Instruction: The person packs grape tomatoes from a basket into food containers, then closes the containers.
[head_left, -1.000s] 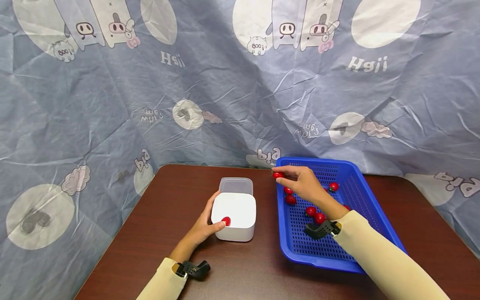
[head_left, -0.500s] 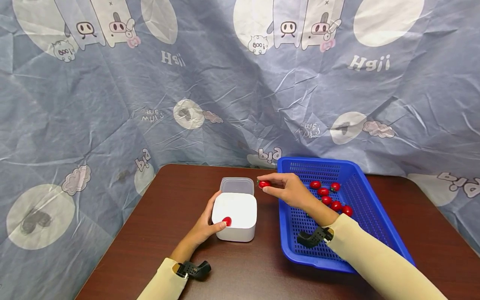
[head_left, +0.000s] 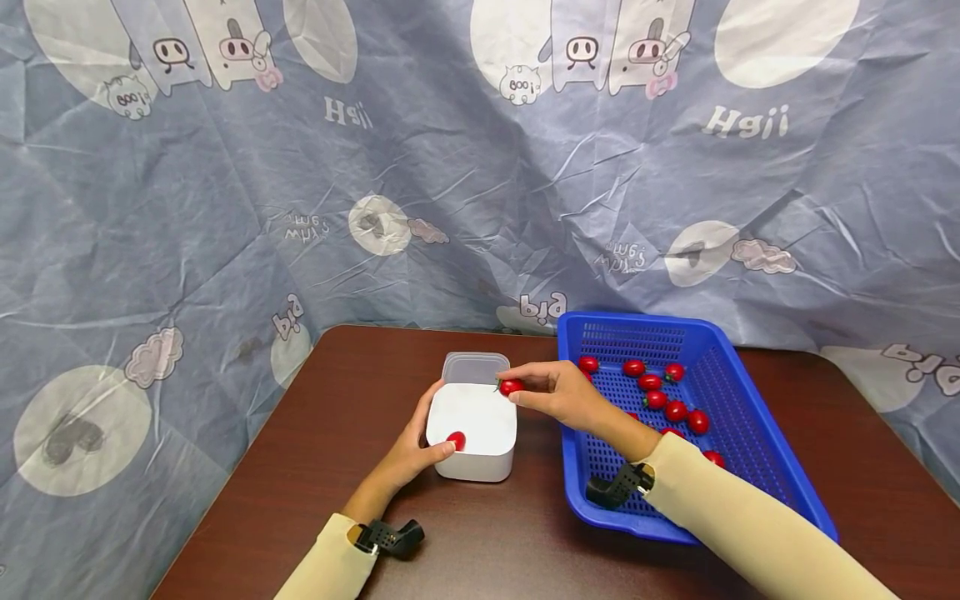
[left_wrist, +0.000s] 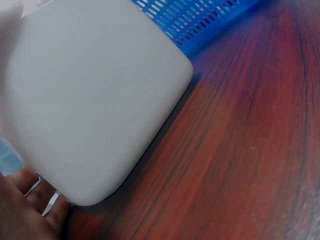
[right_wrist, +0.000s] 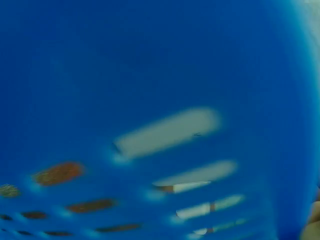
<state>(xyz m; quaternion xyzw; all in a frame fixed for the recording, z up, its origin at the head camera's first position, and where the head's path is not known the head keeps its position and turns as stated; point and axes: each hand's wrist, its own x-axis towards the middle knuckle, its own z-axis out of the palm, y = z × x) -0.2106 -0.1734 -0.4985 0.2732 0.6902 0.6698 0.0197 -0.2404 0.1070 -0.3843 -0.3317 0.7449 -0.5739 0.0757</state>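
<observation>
1. One left hand [head_left: 416, 446] grips the white box [head_left: 474, 468] at its left side, thumb on the near rim. Holding this steady should stop the box sliding on the table [head_left: 480, 533].
2. Inside the white box, at the near left corner by the thumb, is the first tomato [head_left: 456, 438]. Thumb contact: cannot tell. Bare box floor away from it looks the better landing spot.
3. To the right, apart from the box, stands the blue basket [head_left: 742, 408], with loose tomatoes [head_left: 676, 411] on its floor.
4. Right hand [head_left: 564, 396] pinches the stemmed tomato [head_left: 512, 387] between thumb and fingers at the box's far right corner; clearance over the rim not readable. Right wrist view shows mostly blue plastic, so no check on the pinch there.
5. Step in hand, as judged: placing that tomato in the box. Advise carrying it fully inside the rim, lowering it, then parting the fingers gently; a drop from height could make it roll.
6. Behind the box: a clear plastic piece [head_left: 468, 367], perhaps a lid.
7. Farthest: printed cloth [head_left: 420, 150], creased.
</observation>
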